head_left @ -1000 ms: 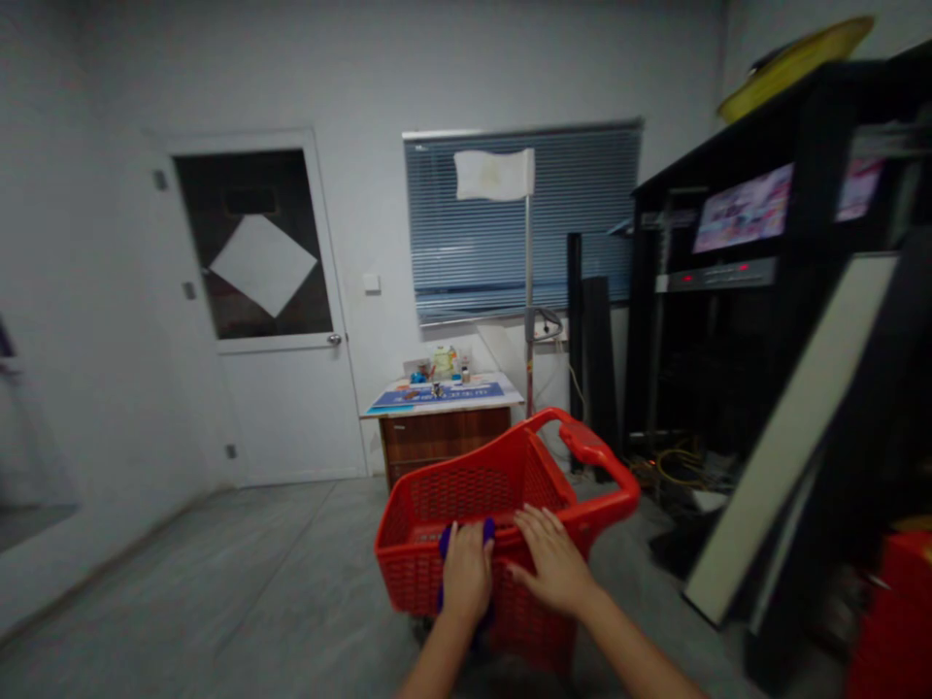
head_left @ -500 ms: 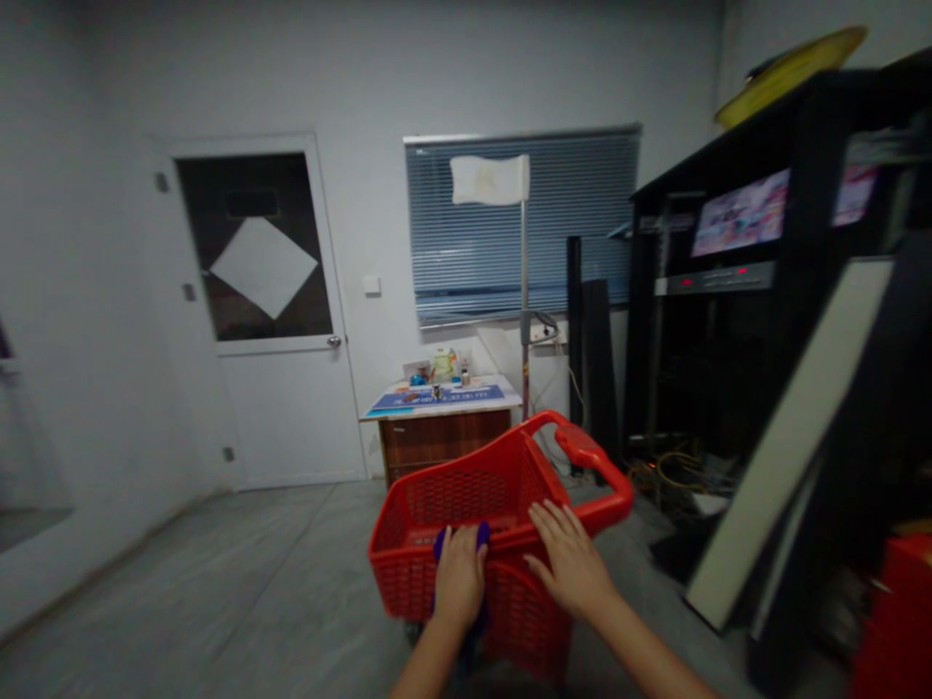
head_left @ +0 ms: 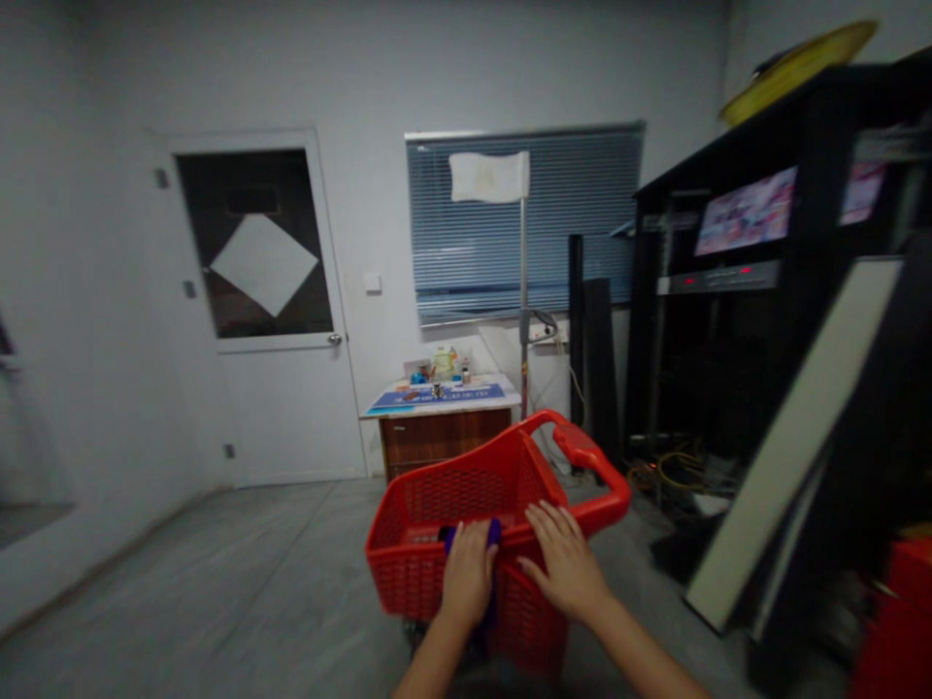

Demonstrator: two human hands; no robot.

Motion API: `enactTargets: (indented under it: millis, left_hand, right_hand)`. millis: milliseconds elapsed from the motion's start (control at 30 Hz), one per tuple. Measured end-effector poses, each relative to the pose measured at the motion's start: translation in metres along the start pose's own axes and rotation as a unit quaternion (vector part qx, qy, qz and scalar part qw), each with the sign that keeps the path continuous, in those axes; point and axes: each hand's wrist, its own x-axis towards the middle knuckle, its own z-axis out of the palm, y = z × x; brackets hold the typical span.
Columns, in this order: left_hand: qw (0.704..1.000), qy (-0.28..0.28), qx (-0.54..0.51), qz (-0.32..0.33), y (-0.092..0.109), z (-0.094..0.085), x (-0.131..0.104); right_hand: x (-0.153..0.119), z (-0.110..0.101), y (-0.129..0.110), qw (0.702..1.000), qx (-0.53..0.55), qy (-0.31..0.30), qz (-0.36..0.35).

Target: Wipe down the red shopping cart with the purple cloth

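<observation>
A red plastic shopping cart [head_left: 415, 578] with perforated sides stands before me, its looped handle [head_left: 608, 481] towards the right. My left hand [head_left: 468, 575] is closed over a purple cloth [head_left: 494, 532] on the near rim; the cloth hangs on both sides of that rim. Close by on the right, my right hand [head_left: 564, 558] lies on the rim near the handle's base, fingers stretched out and thumb spread against the outer side. Part of the cloth and the near rim are hidden beneath my left hand.
Beyond the cart stands a small brown desk [head_left: 444, 434] with bottles and a blue printed sheet on top. At right are a black rack [head_left: 815, 194], leaning panels [head_left: 793, 447] and cables [head_left: 681, 471] on the floor. A white door [head_left: 291, 417] is at left.
My left hand has slid a little to the right along the rim with the purple cloth. My right hand stays at nearly the same spot on the cart.
</observation>
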Motion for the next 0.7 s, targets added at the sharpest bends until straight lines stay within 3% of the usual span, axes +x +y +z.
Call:
enactTargets:
  millis: [200,433,700]
  left_hand:
    - [0.999,-0.029,0.0,0.014,0.026,0.006,0.015]
    - [1.0,-0.014,0.005,0.008,0.013,0.003,0.011]
    - [0.999,-0.012,-0.024,0.027,0.03,0.013,0.021]
  right_hand:
    - [0.003,-0.007,-0.006,1.0,0.008,-0.019,0.008]
    - [0.004,-0.004,-0.008,1.0,0.011,-0.018,0.009]
    - [0.003,-0.004,-0.007,1.0,0.01,-0.008,-0.001]
